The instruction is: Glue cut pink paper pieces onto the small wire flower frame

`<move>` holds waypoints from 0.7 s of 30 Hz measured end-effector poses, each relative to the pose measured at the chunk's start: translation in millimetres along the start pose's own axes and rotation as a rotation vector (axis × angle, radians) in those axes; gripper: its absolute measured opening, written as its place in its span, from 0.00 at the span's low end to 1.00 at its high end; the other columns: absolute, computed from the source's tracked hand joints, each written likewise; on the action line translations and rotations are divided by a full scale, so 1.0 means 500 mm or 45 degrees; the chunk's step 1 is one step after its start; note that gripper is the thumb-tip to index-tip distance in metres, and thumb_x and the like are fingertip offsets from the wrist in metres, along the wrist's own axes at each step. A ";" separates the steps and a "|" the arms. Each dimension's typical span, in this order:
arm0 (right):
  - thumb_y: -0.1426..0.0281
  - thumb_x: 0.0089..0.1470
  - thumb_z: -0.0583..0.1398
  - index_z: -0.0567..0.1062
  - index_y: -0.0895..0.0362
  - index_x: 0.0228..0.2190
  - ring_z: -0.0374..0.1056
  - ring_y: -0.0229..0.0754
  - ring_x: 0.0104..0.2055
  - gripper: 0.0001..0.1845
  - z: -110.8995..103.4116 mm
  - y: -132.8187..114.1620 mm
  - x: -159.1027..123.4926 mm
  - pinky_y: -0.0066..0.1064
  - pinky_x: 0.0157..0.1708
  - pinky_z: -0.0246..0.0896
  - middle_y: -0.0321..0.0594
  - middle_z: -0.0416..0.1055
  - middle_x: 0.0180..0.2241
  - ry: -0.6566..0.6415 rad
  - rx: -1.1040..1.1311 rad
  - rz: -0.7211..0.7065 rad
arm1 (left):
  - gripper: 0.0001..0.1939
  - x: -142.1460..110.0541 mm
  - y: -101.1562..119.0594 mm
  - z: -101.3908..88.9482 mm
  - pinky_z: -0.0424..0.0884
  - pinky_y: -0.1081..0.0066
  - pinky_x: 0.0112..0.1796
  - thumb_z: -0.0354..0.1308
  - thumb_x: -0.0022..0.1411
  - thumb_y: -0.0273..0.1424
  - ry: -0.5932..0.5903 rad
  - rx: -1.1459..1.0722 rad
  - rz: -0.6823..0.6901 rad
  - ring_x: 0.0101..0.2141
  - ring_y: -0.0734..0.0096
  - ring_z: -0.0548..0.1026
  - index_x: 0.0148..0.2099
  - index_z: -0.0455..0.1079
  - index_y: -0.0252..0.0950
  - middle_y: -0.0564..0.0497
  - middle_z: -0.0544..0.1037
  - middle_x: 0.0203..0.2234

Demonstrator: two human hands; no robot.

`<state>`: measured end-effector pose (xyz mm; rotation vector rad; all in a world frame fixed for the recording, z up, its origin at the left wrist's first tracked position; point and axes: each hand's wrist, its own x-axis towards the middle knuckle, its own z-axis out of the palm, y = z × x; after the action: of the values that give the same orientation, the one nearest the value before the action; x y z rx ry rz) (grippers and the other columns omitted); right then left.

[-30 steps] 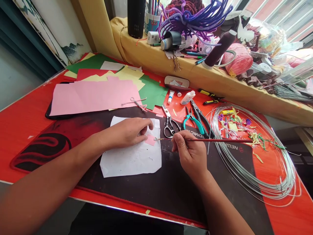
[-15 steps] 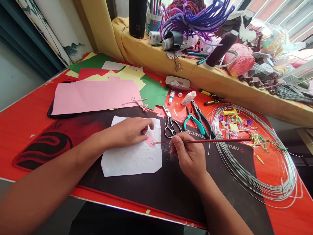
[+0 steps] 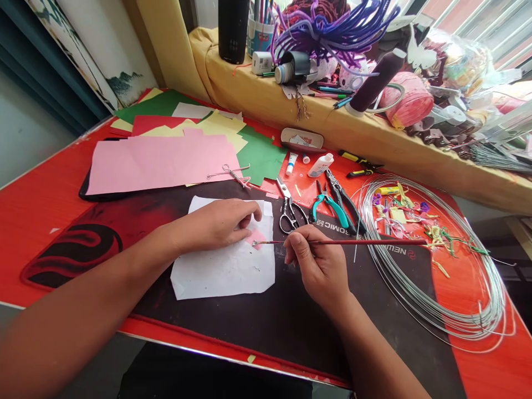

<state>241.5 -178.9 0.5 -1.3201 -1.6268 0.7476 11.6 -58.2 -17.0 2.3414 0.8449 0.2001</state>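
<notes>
My left hand (image 3: 216,223) lies on a white sheet of paper (image 3: 224,271), its fingertips pressing down a small pink paper piece (image 3: 256,238). My right hand (image 3: 318,265) pinches a thin red-handled brush (image 3: 366,241) that lies nearly level, handle pointing right. The brush tip touches the pink piece just right of my left fingers. The white sheet rests on a black desk mat (image 3: 291,316).
Scissors (image 3: 286,208), teal-handled pliers (image 3: 330,206) and black pliers lie just beyond my right hand. A large wire coil (image 3: 432,310) fills the right side. Pink (image 3: 158,163), green and yellow paper sheets lie at the back left, with a glue bottle (image 3: 320,165) nearby. A cluttered yellow ledge runs behind.
My right hand has slid a little to the left, bringing the brush tip from the pink piece's right edge onto it. The left hand has stayed put.
</notes>
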 end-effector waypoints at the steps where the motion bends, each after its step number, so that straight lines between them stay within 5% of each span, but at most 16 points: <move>1: 0.67 0.74 0.57 0.74 0.53 0.31 0.67 0.37 0.24 0.17 0.000 0.000 0.000 0.29 0.27 0.61 0.33 0.71 0.24 -0.003 -0.006 -0.007 | 0.13 0.000 -0.001 0.000 0.64 0.67 0.36 0.57 0.66 0.30 0.001 -0.005 -0.004 0.35 0.64 0.74 0.52 0.71 0.40 0.51 0.77 0.35; 21: 0.62 0.76 0.57 0.73 0.53 0.29 0.68 0.38 0.22 0.20 -0.013 -0.003 -0.005 0.31 0.26 0.61 0.32 0.70 0.22 0.014 -0.021 0.068 | 0.14 0.001 0.004 -0.003 0.64 0.67 0.35 0.56 0.64 0.28 -0.013 0.001 -0.019 0.35 0.63 0.74 0.51 0.71 0.40 0.51 0.77 0.34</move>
<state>247.1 -182.1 3.9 -1.3819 -1.5975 0.7593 12.6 -58.5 -14.6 2.3344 0.8580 0.1813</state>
